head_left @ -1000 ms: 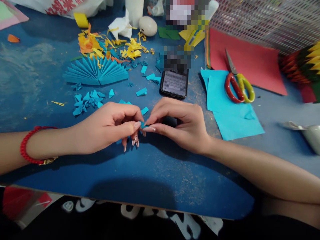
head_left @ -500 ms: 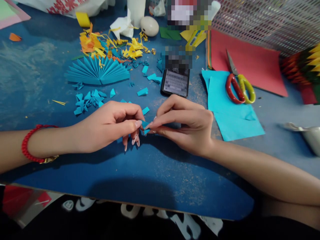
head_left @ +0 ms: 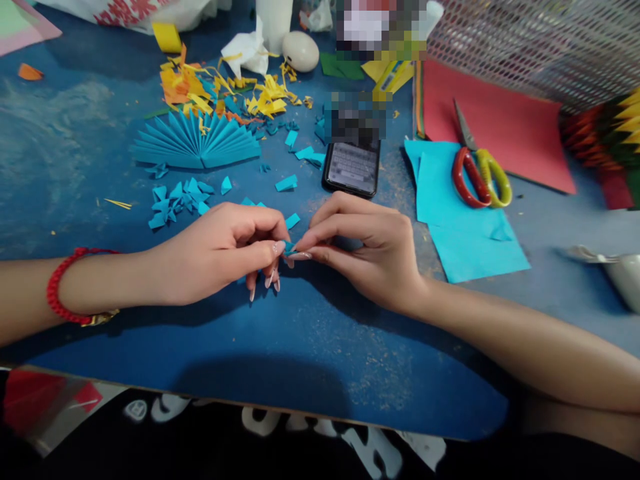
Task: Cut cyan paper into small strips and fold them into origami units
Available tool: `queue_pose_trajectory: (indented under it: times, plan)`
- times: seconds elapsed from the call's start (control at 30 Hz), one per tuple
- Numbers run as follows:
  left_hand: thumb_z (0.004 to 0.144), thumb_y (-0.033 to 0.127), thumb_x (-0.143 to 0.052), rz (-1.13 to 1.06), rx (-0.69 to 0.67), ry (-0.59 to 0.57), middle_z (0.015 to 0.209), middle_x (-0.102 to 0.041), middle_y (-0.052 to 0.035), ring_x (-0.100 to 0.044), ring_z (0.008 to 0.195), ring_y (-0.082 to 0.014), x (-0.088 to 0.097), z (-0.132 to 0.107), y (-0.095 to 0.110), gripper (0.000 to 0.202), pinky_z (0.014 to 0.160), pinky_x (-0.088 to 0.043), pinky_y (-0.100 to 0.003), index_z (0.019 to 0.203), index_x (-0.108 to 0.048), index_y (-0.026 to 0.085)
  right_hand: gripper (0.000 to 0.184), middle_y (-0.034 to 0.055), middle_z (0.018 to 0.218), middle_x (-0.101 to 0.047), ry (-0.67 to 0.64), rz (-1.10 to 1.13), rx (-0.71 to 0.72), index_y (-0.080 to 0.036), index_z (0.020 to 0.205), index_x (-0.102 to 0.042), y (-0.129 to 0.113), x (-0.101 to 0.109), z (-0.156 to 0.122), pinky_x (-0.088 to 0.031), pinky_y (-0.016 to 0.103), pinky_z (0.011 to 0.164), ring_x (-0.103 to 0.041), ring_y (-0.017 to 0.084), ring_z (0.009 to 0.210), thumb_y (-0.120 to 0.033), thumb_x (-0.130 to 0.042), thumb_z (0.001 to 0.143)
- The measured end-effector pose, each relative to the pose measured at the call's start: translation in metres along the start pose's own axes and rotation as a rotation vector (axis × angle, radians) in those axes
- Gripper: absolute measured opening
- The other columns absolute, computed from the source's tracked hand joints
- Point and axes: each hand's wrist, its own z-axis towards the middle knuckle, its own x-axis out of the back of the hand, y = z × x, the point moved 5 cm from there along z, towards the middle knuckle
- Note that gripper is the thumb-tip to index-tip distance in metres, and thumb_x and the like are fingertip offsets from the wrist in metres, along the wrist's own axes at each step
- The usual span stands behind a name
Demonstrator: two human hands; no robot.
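A tiny folded piece of blue paper (head_left: 289, 248) is pinched between the fingertips of both my hands, just above the blue table (head_left: 310, 347). My left hand (head_left: 220, 252), with a red bracelet on its wrist, grips it from the left with thumb and forefinger. My right hand (head_left: 367, 248) meets it from the right, fingers closed on the same piece. Most of the paper is hidden by the fingertips. A loose blue scrap (head_left: 292, 221) lies right behind my hands.
A blue paper fan (head_left: 197, 143) and a pile of small blue folded pieces (head_left: 175, 200) lie at the back left, with yellow and orange scraps (head_left: 220, 93) behind. A phone (head_left: 352, 167) sits behind my hands. Red-and-yellow scissors (head_left: 477, 167) rest on blue sheets (head_left: 465, 227) beside red paper (head_left: 500, 127).
My right hand's fingers rose and then lowered again while working the small blue piece. My left hand has hardly moved.
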Motion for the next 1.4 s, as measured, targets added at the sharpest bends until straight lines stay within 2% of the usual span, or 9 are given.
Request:
queue_pose_trajectory:
  times: [0.1,0.23,0.33,0.57,0.67,0.83,1.07,1.4]
  plan:
    - [0.094,0.021,-0.059,0.019,0.002,0.0,0.067,-0.072,0.0014,-0.07,0.056,-0.012,0.0002,-0.0002,-0.0004,0.015,0.049,-0.059,-0.014,0.08,-0.065,0.017,0.007,0.0001,0.083,-0.073,0.012,0.059,-0.103,-0.018,0.085,-0.083,0.0024,-0.0012,0.0014,-0.05,0.021,0.06,-0.064,0.009,0.071,-0.014,-0.088,0.089]
    - [0.093,0.024,-0.059,0.06,0.005,-0.021,0.068,-0.073,0.001,-0.069,0.054,-0.012,-0.0006,-0.0006,-0.0012,0.014,0.049,-0.058,-0.015,0.082,-0.064,0.017,0.018,0.0008,0.078,-0.074,0.015,0.166,-0.252,-0.018,0.08,-0.084,0.0058,-0.0033,0.0027,-0.045,0.022,0.055,-0.062,0.009,0.065,-0.033,-0.093,0.086]
    - [0.094,0.025,-0.06,0.086,-0.01,-0.032,0.069,-0.073,0.0013,-0.069,0.054,-0.0114,-0.0016,-0.0021,-0.0022,0.014,0.05,-0.057,-0.014,0.083,-0.065,0.017,0.028,0.0017,0.076,-0.073,0.023,0.219,-0.302,-0.017,0.078,-0.084,0.0076,-0.0033,0.003,-0.043,0.022,0.052,-0.06,0.008,0.062,-0.042,-0.094,0.083]
    - [0.101,0.02,-0.056,0.085,-0.001,0.039,0.071,-0.072,0.0022,-0.067,0.057,-0.0087,-0.0038,-0.0084,0.0004,0.019,0.054,-0.054,-0.012,0.087,-0.068,0.016,0.029,0.0019,0.076,-0.073,0.012,0.211,-0.244,-0.017,0.077,-0.083,0.0087,-0.0013,0.0038,-0.044,0.021,0.054,-0.061,0.008,0.064,-0.043,-0.094,0.084]
    - [0.102,0.021,-0.057,0.079,0.002,0.035,0.071,-0.072,0.0017,-0.067,0.058,-0.0095,-0.0028,-0.0081,0.0004,0.019,0.055,-0.055,-0.013,0.087,-0.068,0.017,0.027,0.0014,0.076,-0.073,0.01,0.196,-0.214,-0.017,0.077,-0.083,0.0091,-0.0011,0.0046,-0.044,0.021,0.053,-0.061,0.008,0.064,-0.041,-0.095,0.083]
    - [0.1,0.024,-0.061,0.083,0.006,-0.053,0.074,-0.074,0.0006,-0.07,0.061,-0.0118,0.0001,-0.0054,-0.003,0.014,0.055,-0.058,-0.015,0.09,-0.068,0.017,0.02,0.0011,0.079,-0.074,0.029,0.158,-0.14,-0.019,0.078,-0.084,0.0072,-0.001,0.004,-0.046,0.022,0.057,-0.063,0.009,0.068,-0.036,-0.094,0.084]
    - [0.098,0.023,-0.062,0.025,0.022,-0.03,0.071,-0.073,0.0025,-0.071,0.059,-0.0115,-0.0002,-0.0035,-0.0028,0.013,0.054,-0.058,-0.014,0.086,-0.067,0.018,0.018,0.0017,0.082,-0.072,0.026,0.138,-0.02,-0.019,0.086,-0.085,0.0029,-0.0013,0.0011,-0.052,0.024,0.063,-0.063,0.01,0.071,-0.036,-0.087,0.091]
    - [0.093,0.022,-0.063,0.003,0.022,0.002,0.068,-0.072,0.0021,-0.07,0.058,-0.0124,0.0002,-0.0012,-0.001,0.012,0.051,-0.057,-0.014,0.082,-0.065,0.018,0.02,0.0011,0.082,-0.072,0.014,0.125,-0.087,-0.017,0.085,-0.083,0.0055,-0.0026,0.0031,-0.048,0.02,0.059,-0.063,0.009,0.071,-0.036,-0.09,0.089]
